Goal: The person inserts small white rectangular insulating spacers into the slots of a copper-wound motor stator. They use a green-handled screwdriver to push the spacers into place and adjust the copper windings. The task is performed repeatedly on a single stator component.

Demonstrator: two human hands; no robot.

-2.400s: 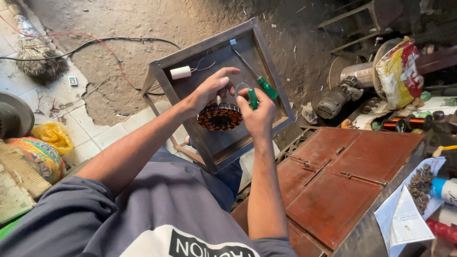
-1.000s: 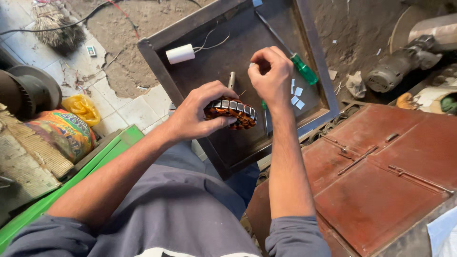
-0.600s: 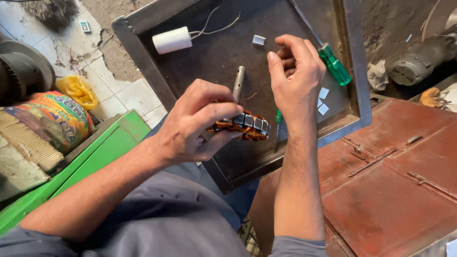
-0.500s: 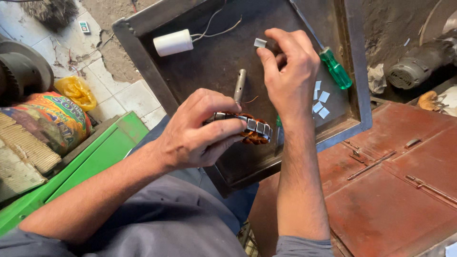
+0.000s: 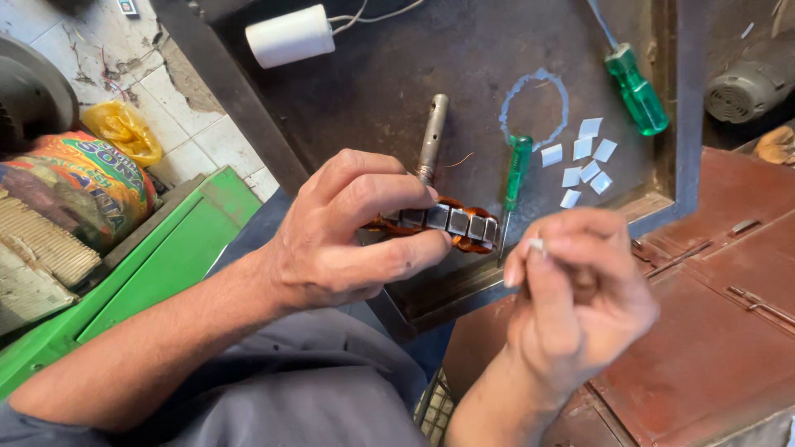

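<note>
In the head view, the left hand [image 5: 348, 236] is closed around a round stator of stacked grey steel plates wound with copper wire [image 5: 447, 223], thumb underneath and fingers over its near left side, holding it on edge just above the near edge of a shallow dark metal tray [image 5: 397, 91]. The right hand [image 5: 575, 294], nearer and to the right over a rust-red metal box lid [image 5: 712, 314], is curled shut with thumb and forefinger pinching a small white paper slip [image 5: 537, 244] just right of the stator. In the tray lie a grey metal shaft [image 5: 432, 136] just beyond the left fingers, a small green-handled screwdriver [image 5: 517, 170] beside it, a larger green-handled screwdriver [image 5: 636, 89] at the far right, and a scatter of small white paper slips [image 5: 584, 159] between them near a chalk-like ring mark. A white cylindrical capacitor with wires [image 5: 290, 35] rests at the tray's far left. Left of the tray stand a green metal box [image 5: 149, 265] and a colourful printed sack [image 5: 79, 186] on the tiled floor
</note>
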